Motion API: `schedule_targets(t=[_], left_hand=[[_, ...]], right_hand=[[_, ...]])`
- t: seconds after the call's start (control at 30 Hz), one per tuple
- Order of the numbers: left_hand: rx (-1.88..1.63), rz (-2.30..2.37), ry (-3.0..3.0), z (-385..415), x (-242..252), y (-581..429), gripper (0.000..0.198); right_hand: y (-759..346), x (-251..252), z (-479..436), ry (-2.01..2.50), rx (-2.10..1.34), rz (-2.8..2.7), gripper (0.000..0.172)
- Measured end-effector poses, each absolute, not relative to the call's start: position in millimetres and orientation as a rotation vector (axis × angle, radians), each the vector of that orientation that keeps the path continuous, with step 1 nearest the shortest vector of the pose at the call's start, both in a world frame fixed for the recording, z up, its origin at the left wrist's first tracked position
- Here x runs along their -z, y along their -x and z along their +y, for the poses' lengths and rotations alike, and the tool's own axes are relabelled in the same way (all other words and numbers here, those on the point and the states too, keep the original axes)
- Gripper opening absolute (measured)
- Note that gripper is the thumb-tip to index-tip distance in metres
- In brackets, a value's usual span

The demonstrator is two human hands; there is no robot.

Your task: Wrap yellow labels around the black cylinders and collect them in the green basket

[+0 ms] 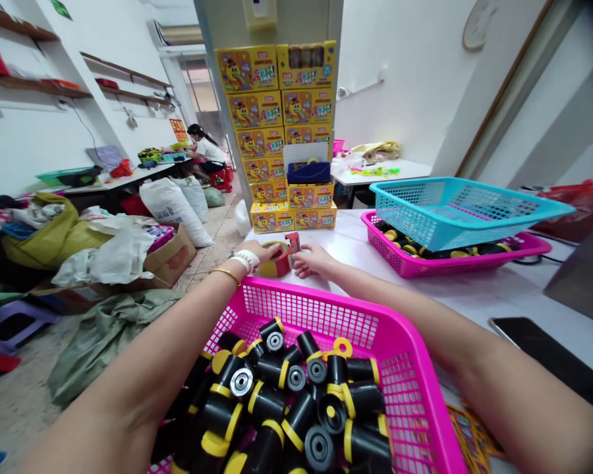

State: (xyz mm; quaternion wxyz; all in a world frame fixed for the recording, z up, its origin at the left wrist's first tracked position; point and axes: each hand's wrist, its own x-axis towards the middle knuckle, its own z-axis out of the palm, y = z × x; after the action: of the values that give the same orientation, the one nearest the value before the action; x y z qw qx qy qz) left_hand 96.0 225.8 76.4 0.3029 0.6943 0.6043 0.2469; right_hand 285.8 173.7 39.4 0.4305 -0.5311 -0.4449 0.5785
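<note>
Beyond the pink basket (306, 293), my left hand (257, 251) is closed over the near side of a red tape dispenser (282, 264) with a roll of yellowish tape. My right hand (317, 261) is beside the dispenser's cutter end, its fingers loosely bent and apart. Whether a fingertip touches the tape is too small to make out. Both forearms reach over the basket, which is full of black cylinders (269, 401) with yellow rims, some with round metal-looking ends. A loose yellow ring (342, 347) lies on top of them.
Yellow printed boxes (259, 145) stand stacked against a pillar, with a blue holder (309, 172) before them. On the right, a turquoise basket (454, 227) rests on another pink basket (410, 263); a phone (548, 349) lies nearer. A person (207, 151) sits far back left, beyond sacks (172, 207).
</note>
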Motion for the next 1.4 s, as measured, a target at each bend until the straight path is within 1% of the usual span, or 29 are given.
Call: schedule_targets(t=[0.03,0.1,0.17,0.2,0.33,0.37,0.43,0.57,0.6,0.67,0.8,0.87,0.9,0.93,1.07,1.1,1.17,1.27,1.33,1.4], left_hand=[[-0.622,1.660,-1.825,225.1,-77.6,-96.1,0.045],[-0.554,1.747,-1.754,222.3,-80.4,-96.5,0.046],[-0.496,1.746,-1.709,217.2,-83.3,-96.9,0.043],[-0.468,1.718,-1.692,214.0,-84.7,-97.0,0.040],[-0.339,1.554,-1.694,201.6,-88.2,-96.5,0.026],[-0.312,1.530,-1.715,200.0,-88.5,-96.5,0.023],[-0.278,1.524,-1.779,200.4,-88.7,-96.7,0.020],[-0.330,1.696,-1.967,210.8,-89.4,-95.7,0.019],[-0.355,1.760,-2.016,213.4,-89.7,-95.1,0.022],[-0.362,1.853,-2.105,216.2,-89.7,-94.9,0.036],[-0.168,1.850,-2.231,213.0,-86.1,-102.0,0.076],[-0.076,1.810,-2.281,211.1,-83.5,-107.1,0.085],[-0.046,1.793,-2.306,210.9,-82.4,-108.9,0.084],[-0.024,1.780,-2.327,211.1,-81.6,-110.0,0.079],[0.055,1.713,-2.370,213.8,-79.7,-109.2,0.033],[0.063,1.690,-2.380,214.2,-79.2,-108.9,0.025],[0.057,1.647,-2.404,214.4,-78.1,-109.2,0.020],[0.035,1.598,-2.428,213.0,-76.7,-111.4,0.021],[0.023,1.567,-2.431,211.6,-76.6,-113.1,0.022],[0.009,1.538,-2.429,210.1,-77.3,-114.7,0.021]], right_hand=[[-284.7,-37.9,173.2,1.332,-1.431,-1.117,0.066],[-285.0,-34.5,173.2,1.345,-1.402,-1.117,0.063],[-288.7,-31.7,175.3,1.360,-1.368,-1.112,0.060],[-292.0,-31.0,177.0,1.370,-1.348,-1.112,0.056],[-314.9,-35.9,184.4,1.431,-1.273,-1.163,0.023],[-322.1,-39.2,185.3,1.448,-1.261,-1.187,0.017],[-335.0,-46.8,185.3,1.473,-1.239,-1.239,0.015],[-345.1,-56.3,180.6,1.460,-1.177,-1.400,0.019],[-343.9,-55.9,179.5,1.448,-1.158,-1.448,0.018],[-339.4,-52.7,178.7,1.429,-1.111,-1.530,0.019],[-333.7,-44.6,183.7,1.429,-1.042,-1.618,0.030],[-335.4,-43.3,187.3,1.430,-1.052,-1.646,0.032],[-337.1,-43.5,188.6,1.427,-1.065,-1.661,0.032],[-339.2,-44.2,189.5,1.422,-1.081,-1.676,0.033],[-349.5,-50.5,188.1,1.383,-1.163,-1.746,0.037],[-352.2,-52.7,187.0,1.370,-1.187,-1.764,0.039],[-357.3,-57.3,185.1,1.341,-1.240,-1.798,0.044],[-361.5,-62.7,184.0,1.322,-1.305,-1.860,0.047],[-360.4,-63.2,184.2,1.359,-1.278,-1.884,0.042],[-356.5,-60.1,184.5,1.407,-1.193,-1.882,0.031]])
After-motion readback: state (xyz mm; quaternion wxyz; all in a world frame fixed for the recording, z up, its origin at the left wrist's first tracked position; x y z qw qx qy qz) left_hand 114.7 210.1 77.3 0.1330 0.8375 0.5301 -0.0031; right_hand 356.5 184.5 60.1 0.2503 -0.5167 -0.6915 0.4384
